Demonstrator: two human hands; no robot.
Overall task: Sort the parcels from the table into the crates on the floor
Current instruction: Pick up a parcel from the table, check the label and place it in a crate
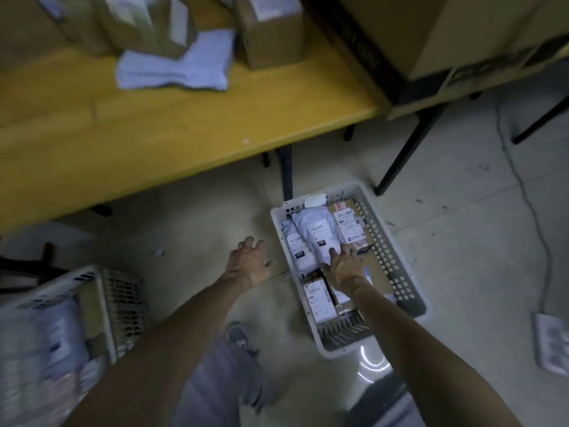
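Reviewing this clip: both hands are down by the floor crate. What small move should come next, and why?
Probably lift the right hand out of the white crate: its fingers lie spread on the grey mailers, gripping nothing, the left hand is empty, and parcels remain on the yellow table.

The table (154, 134) was yellow, with black legs, and on it lay a pale blue-grey mailer bag (178, 61) beside brown cardboard boxes (271, 35). On the grey floor, the right crate (388, 241) was white with a perforated grid wall, holding grey bags (311, 238) with white printed labels and brown cartons (348, 208). The left crate (101, 291) was white too
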